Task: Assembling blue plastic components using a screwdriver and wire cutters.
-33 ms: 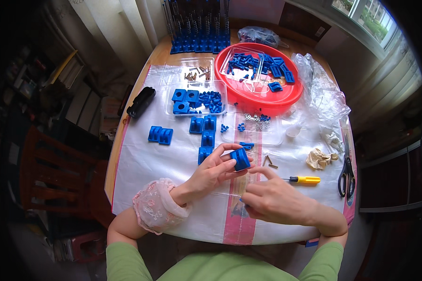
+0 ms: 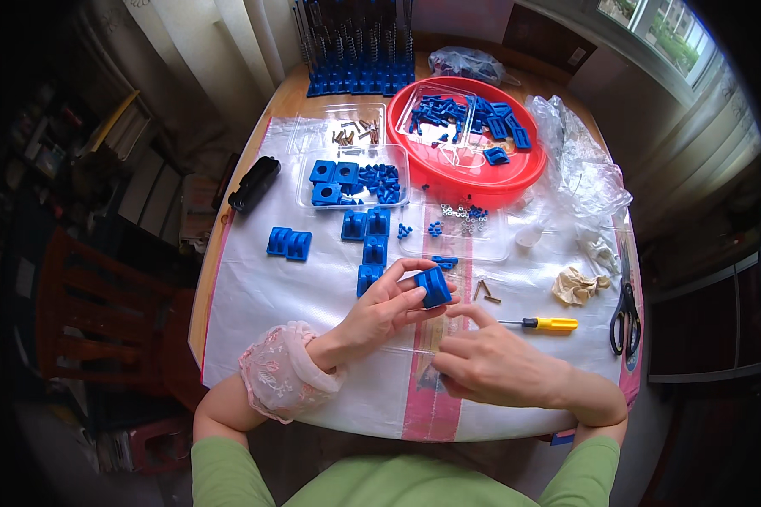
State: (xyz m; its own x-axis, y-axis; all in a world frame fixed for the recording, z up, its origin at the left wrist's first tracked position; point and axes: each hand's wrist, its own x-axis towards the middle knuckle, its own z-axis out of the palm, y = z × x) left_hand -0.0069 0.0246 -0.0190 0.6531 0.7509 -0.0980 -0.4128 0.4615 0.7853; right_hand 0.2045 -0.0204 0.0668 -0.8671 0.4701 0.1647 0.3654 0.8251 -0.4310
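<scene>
Between the thumb and fingers of my left hand (image 2: 391,302) is a blue plastic block (image 2: 432,288) with a raised ridge, held up over the middle of the table. Just right of it and nearer to me is my right hand (image 2: 499,359). Its index finger points toward the block without clearly touching it, and the other fingers are curled in. Whatever those curled fingers hold is hidden. Several similar blue blocks (image 2: 375,250) stand in a column beyond my left hand, and a joined-looking pair (image 2: 288,243) lies farther left.
Clear trays hold blue parts (image 2: 379,182), brass pins (image 2: 359,133) and small white rings (image 2: 461,218). A red basin (image 2: 516,182) stands behind them. At right lie a yellow-handled screwdriver (image 2: 554,324), loose pins (image 2: 487,292), crumpled paper (image 2: 579,287) and black-handled scissors (image 2: 625,321). A black case (image 2: 255,182) is at left.
My right hand's fingers have shifted slightly. A bit of blue that showed at the curled fingertips is now out of sight. The left hand and its block stay still.
</scene>
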